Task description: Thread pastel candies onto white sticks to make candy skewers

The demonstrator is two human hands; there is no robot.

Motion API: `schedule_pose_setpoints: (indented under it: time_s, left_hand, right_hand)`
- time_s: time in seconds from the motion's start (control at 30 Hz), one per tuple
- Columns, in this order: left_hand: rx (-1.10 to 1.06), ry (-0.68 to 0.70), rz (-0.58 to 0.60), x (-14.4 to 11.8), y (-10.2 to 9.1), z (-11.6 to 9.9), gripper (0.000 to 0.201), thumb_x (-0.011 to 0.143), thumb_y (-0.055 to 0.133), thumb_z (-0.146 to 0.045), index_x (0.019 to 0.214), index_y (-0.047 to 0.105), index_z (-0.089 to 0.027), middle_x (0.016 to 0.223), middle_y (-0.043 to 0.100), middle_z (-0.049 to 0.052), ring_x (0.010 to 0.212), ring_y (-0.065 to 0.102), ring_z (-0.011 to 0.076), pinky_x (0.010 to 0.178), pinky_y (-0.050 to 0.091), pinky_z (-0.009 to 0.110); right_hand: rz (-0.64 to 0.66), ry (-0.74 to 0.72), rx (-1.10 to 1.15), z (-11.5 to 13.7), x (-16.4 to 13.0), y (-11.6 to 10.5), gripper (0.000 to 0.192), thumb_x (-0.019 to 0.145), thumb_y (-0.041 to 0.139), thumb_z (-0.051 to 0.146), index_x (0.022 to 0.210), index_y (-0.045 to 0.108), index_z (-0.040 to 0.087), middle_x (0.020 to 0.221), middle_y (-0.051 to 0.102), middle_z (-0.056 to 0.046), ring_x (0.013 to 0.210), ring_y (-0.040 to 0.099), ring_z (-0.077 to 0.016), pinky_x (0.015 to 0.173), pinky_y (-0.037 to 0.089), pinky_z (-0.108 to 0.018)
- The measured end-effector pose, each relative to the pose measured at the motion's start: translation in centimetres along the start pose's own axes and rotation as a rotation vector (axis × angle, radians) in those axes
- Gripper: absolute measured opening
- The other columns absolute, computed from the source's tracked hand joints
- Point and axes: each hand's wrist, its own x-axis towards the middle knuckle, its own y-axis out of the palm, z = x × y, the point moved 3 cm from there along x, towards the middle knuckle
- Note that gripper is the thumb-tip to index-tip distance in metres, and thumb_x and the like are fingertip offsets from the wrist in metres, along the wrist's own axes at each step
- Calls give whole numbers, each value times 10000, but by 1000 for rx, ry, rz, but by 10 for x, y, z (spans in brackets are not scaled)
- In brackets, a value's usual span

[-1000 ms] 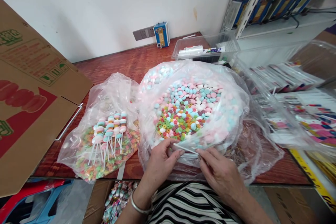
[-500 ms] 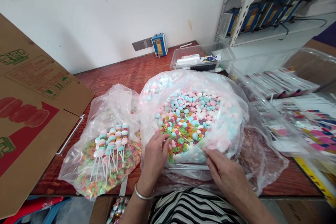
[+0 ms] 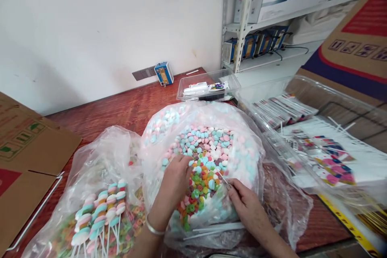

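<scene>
Head view: candy skewers [image 3: 101,211] and plastic tub [image 3: 306,178] flank the open bag [image 3: 251,169].

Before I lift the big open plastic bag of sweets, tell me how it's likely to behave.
The plastic bag will probably sag and fold, since its thin film lies crumpled. It is likely fairly heavy, given the many sweets heaped inside. Loose pieces may spill if it tips, because its mouth is open.

Bare left hand [image 3: 177,173], slim silvery bangle [image 3: 155,231] — smooth, rounded — around its wrist, bare right hand [image 3: 244,200], uncovered forearms [image 3: 268,234]
</scene>
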Motion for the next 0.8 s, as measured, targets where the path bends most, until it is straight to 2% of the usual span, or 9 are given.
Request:
schedule_pose_setpoints:
  time_s: [0.1,0.17,0.3,0.37,0.5,0.67,0.8]
  left_hand:
    - [51,61,153,52,10,-5,320,820,473,-35,1011,668,-202,976,631,94,931,614,224,819,472,326]
    - [67,93,207,75,21,-6,326,769,491,-1,937,687,-201,922,633,86,874,619,211,777,470,296]
    - [96,161,224,89,40,-2,267,722,514,26,753,660,-195,826,634,68,818,612,205,713,450,274]
    - [108,172,199,87,42,3,230,747,514,4,721,633,-191,811,636,63,810,609,206,702,440,278]
    - [117,115,66,93,35,16,120,841,521,-126,811,620,-188,820,638,50,769,595,201,708,441,298]
    - [111,43,-139,127,31,23,185,906,471,-191,993,633,-176,962,655,87,896,608,217,819,459,328]
    - [133,43,-195,147,40,19,208,914,454,-184,901,656,-134,874,649,139,885,605,273,814,468,389]
  right_hand:
    - [-16,49,115,-10,4,4,267,924,394,347,799,582,204,693,657,0,635,615,-174,594,490,-254]
    - [-26,56,143,-14,4,5,271,917,412,363,782,584,201,661,631,8,604,585,-168,568,467,-248]
    - [-43,43,187,-19,3,8,263,917,426,344,760,584,204,660,619,14,618,580,-166,577,456,-242]
    - [-42,32,206,-20,3,10,276,927,422,340,749,584,205,662,615,17,629,587,-164,585,454,-237]
    - [-38,22,219,-22,4,13,306,944,393,331,748,588,200,670,620,15,641,599,-161,595,450,-233]
    - [-55,15,211,-23,5,12,284,934,409,298,731,584,203,661,616,18,635,598,-159,596,442,-233]
    - [-64,15,206,-21,5,11,282,929,403,294,717,567,206,639,605,23,615,592,-156,580,435,-234]
